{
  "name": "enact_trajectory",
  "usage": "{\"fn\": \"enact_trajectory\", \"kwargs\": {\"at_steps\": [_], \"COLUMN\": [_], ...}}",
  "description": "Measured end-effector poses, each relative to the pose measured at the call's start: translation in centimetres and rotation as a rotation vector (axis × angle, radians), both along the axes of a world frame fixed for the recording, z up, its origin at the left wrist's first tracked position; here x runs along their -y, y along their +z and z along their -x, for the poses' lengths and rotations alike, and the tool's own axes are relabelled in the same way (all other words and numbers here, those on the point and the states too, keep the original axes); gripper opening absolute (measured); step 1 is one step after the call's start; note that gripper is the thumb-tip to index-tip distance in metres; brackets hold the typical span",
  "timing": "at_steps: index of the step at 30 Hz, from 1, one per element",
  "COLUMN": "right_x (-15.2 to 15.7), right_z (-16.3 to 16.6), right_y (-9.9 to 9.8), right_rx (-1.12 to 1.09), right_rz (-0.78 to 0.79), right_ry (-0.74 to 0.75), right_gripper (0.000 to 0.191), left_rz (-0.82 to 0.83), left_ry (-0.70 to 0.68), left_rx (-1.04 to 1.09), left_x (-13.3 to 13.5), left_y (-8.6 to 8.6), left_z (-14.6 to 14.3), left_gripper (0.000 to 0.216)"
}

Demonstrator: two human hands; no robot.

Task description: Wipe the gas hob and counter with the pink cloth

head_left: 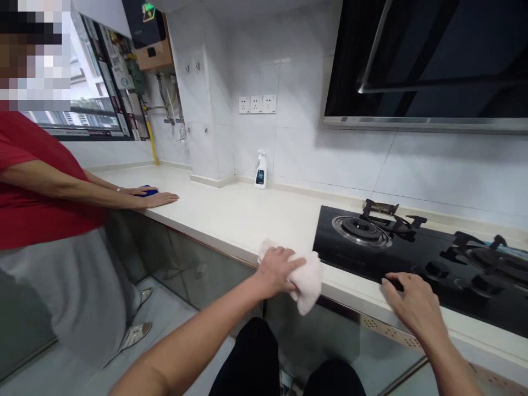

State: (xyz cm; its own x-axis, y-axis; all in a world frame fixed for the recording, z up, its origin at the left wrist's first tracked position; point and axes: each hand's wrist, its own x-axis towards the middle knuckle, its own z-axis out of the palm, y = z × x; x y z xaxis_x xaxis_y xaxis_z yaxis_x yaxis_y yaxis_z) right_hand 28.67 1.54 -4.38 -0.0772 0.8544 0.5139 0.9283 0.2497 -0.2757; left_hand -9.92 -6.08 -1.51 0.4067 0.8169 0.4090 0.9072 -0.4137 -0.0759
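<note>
Head cam, L hand (277, 270) clenched on white cloth (308, 283), R hand (413, 304) open, fingertips on gas hob (355, 258) edge

The white countertop (231, 220) holds a spray bottle (260, 170) and a seemingly inset hob (363, 258).

Burner grate (390, 217) stands between hands (278, 272) (414, 308) and backsplash (338, 165).
</note>
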Motion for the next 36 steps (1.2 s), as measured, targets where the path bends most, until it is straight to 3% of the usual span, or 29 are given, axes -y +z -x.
{"fn": "enact_trajectory", "kwargs": {"at_steps": [3,6,10,13,15,18,23,28,32,36], "right_x": [0.1,0.0,-0.2,-0.2,-0.1,0.1,0.6,0.9,1.3,1.7], "right_z": [0.3,0.7,1.1,1.1,1.1,1.1,1.2,1.7,1.9,1.8], "right_y": [0.0,-0.3,-0.6,-0.5,-0.4,-0.1,-0.1,-0.2,0.1,0.3], "right_rx": [0.0,-0.014,-0.044,-0.04,-0.035,-0.044,-0.063,-0.023,0.035,0.051], "right_rz": [0.017,0.006,-0.004,0.008,0.011,0.02,0.005,-0.037,-0.064,-0.063], "right_ry": [-0.012,-0.018,-0.022,-0.025,-0.026,-0.03,0.002,-0.032,-0.055,-0.056], "right_gripper": [0.057,0.059,0.058,0.058,0.058,0.059,0.058,0.06,0.06,0.061], "left_rz": [0.109,0.218,0.146,0.104,0.134,0.208,0.37,0.42,0.459,0.502], "left_ry": [0.143,0.234,0.363,0.508,0.603,0.689,0.653,0.695,0.67,0.505], "left_rx": [0.121,0.297,0.364,0.403,0.411,0.384,0.282,0.213,0.194,0.173], "left_x": [0.4,0.9,-0.4,-2.8,-4.4,-6.0,-7.3,-10.3,-13.4,-14.2], "left_y": [1.6,4.5,8.9,10.8,10.7,9.1,6.6,6.5,6.9,6.5], "left_z": [6.2,10.5,13.5,14.6,14.9,14.7,13.7,12.6,9.5,3.6], "left_gripper": [0.076,0.054,0.052,0.061,0.068,0.081,0.09,0.107,0.111,0.108]}}
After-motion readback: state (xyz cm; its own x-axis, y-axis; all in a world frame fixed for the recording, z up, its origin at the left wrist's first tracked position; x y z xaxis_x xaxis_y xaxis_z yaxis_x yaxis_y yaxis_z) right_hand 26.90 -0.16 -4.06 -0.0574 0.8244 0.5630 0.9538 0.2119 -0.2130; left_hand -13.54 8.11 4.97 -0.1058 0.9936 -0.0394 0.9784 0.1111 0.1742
